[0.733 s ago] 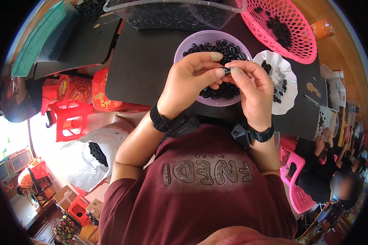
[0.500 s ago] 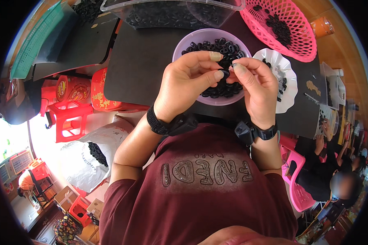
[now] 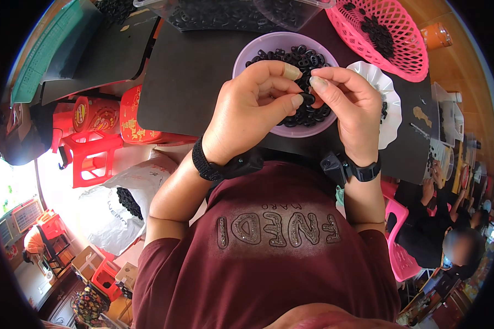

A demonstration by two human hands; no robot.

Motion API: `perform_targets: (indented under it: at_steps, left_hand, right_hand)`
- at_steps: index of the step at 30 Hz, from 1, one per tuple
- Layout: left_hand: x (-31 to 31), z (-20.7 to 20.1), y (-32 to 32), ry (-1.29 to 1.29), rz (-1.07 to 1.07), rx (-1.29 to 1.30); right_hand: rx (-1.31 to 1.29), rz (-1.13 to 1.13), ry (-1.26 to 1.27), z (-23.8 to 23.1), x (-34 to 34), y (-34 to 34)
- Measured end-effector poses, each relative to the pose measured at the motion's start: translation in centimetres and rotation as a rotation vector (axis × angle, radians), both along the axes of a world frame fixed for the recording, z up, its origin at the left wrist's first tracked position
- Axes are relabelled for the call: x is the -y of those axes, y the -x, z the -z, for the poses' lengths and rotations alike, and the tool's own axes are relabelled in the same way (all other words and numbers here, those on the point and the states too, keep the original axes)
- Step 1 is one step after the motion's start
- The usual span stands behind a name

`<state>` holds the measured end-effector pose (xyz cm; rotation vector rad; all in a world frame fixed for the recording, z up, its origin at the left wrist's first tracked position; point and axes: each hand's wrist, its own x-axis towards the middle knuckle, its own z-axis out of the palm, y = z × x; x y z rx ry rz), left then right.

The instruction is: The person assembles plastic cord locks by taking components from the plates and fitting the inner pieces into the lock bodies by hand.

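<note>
Red plastic stools [image 3: 90, 156], bright floor [image 3: 60, 181]

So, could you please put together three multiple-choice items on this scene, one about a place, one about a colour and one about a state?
1. Where is the purple bowl of small black parts?
A. On the dark tabletop, under the hands
B. On the red stool
C. Inside the pink basket

2. What colour is the mesh basket at the upper right?
A. Green
B. Pink
C. White

3. How is the small black part held?
A. Lying loose on the white plate
B. Resting flat on an open palm
C. Pinched between the fingertips of both hands

Answers:
1. A, since the bowl sits on the dark tabletop just beyond the left hand and right hand.
2. B, as its mesh is bright pink.
3. C, because the fingertips of both hands meet on it above the bowl.
</note>
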<state>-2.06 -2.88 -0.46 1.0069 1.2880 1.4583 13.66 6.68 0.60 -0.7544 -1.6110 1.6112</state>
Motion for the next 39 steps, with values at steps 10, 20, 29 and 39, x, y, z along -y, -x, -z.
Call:
perform_targets:
  at_steps: [10,20,29,39]
  left_hand:
    - [0.0,0.3,0.3,-0.014,0.009,-0.02]
    - [0.0,0.2,0.7,0.034,0.04,0.01]
    - [-0.2,0.6,0.8,0.041,0.044,0.041]
    - [-0.1,0.9,0.7,0.028,0.03,0.073]
  right_hand:
    - [0.043,-0.013,-0.078,0.2,0.2,0.2]
    - [0.073,-0.035,-0.066,0.5,0.3,0.1]
    - [0.072,-0.053,-0.173,0.8,0.4,0.0]
    - [0.059,-0.049,-0.139,1.4,0.7,0.1]
